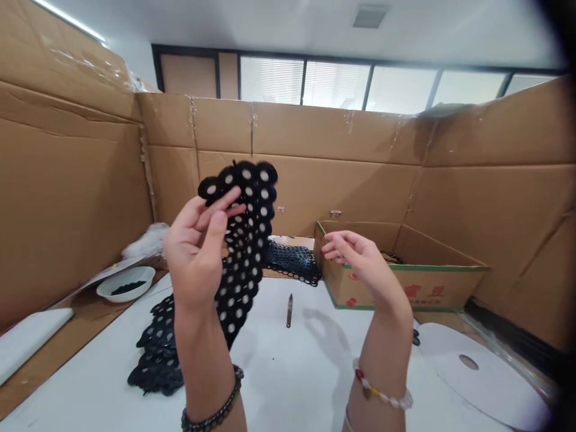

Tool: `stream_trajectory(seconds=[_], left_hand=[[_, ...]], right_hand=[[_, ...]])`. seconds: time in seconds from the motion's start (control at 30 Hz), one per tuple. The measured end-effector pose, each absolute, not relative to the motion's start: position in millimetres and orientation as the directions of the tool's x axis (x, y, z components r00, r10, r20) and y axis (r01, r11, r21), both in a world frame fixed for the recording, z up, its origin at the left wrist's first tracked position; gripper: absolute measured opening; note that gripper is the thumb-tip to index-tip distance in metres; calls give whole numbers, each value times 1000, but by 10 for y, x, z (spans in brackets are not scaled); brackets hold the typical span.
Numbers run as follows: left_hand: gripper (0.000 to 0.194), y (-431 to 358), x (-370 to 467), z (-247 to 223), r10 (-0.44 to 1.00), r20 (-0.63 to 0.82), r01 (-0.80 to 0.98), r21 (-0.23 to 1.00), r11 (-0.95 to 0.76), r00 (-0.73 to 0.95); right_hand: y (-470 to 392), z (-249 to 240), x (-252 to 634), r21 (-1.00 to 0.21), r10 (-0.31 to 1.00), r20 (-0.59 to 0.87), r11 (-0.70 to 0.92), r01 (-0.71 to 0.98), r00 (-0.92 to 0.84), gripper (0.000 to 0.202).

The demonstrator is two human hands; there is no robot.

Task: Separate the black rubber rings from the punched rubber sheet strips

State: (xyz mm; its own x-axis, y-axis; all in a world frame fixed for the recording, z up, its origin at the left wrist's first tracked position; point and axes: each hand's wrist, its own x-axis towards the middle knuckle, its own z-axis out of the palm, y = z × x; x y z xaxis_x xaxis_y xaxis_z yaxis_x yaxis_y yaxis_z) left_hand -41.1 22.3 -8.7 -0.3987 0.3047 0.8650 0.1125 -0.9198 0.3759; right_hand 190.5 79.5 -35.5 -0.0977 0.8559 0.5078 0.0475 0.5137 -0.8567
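Observation:
My left hand (198,252) is raised and grips the top of a black perforated sheet (245,258), whose scalloped edge and rows of round holes look like joined rings. The sheet hangs down behind my wrist. Lower left, more of the black ringed material (157,345) lies folded on the white table (288,384), partly hidden by my forearm. My right hand (355,252) is held in the air before the cardboard box, its fingers loosely extended with nothing visible in them. Between the hands, a small pointed metal tool (290,310) lies on the table.
An open cardboard box (432,285) with green edging stands at right, beside a stack of black ringed sheets (294,262). A white bowl (126,284) holds dark bits at left. A white disc (481,366) lies at right. Tall cardboard walls (288,138) surround the table.

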Motion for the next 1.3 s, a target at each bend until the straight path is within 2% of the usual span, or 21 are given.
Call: stream_trajectory(seconds=[0.1,0.17,0.23,0.27,0.33,0.4,0.47,0.53,0.6,0.67,0.73,0.77,0.8,0.83,0.9,1.0,1.07,1.17,1.23,1.3], left_hand=[[40,270,-362,-120,374,897,50,395,-917,-234],[54,304,-305,-129,404,903,4,409,-912,-145],[58,310,-233,-123,409,906,-61,404,-913,-108],[56,297,-195,-115,409,907,-98,400,-911,-100],[51,248,-125,-95,400,913,-159,385,-909,-74],[47,195,-67,-78,389,919,-205,371,-906,-57],[46,181,-24,-66,375,924,-233,349,-908,-78],[52,219,-9,-55,364,922,-214,332,-919,-133],[63,267,-47,-45,358,915,-146,334,-931,-186],[73,241,-152,-57,403,895,-78,395,-915,-191],[75,72,-325,-113,552,828,27,557,-830,-102],[67,-63,-433,-153,704,709,161,699,-697,-29],[62,-217,-551,-193,831,555,350,770,-533,45],[62,-371,-671,-222,895,428,514,743,-428,125],[62,-600,-865,-228,907,410,617,691,-376,93],[48,-542,-866,-124,827,563,533,699,-477,1],[50,-254,-666,-54,854,518,467,769,-436,-56],[51,244,-315,-18,851,512,381,769,-514,115],[60,439,-166,-31,792,552,215,767,-605,259],[63,473,-97,-48,754,604,26,776,-631,258]], right_hand=[[487,-237,1790,-837,827,519,543,71,-216,30],[233,-140,1702,-752,738,630,657,45,-240,25],[44,-73,1621,-660,638,725,752,5,-260,28],[6,-63,1583,-659,626,716,752,-5,-310,33],[86,-108,1515,-774,701,532,630,63,-475,31],[351,-232,1450,-905,785,282,408,117,-551,27],[697,-391,1362,-939,778,254,342,47,-575,40],[994,-530,1234,-949,755,297,301,-94,-584,63],[1166,-618,1091,-929,738,369,273,-250,-566,77],[1228,-646,978,-886,754,434,259,-385,-494,82],[1244,-623,927,-838,804,463,261,-479,-372,79],[1253,-599,933,-819,835,459,266,-508,-303,75],[1263,-574,962,-805,864,446,273,-527,-235,71],[1273,-549,1016,-796,888,428,282,-536,-169,64],[1273,-514,1183,-797,920,388,304,-522,-56,49],[1162,-471,1474,-831,927,372,351,-431,38,33],[1024,-416,1601,-852,916,399,390,-349,48,32],[808,-308,1630,-865,894,448,441,-240,30,28],[700,-256,1585,-861,874,485,473,-187,-20,29],[624,-233,1532,-842,843,531,515,-159,-84,31]])
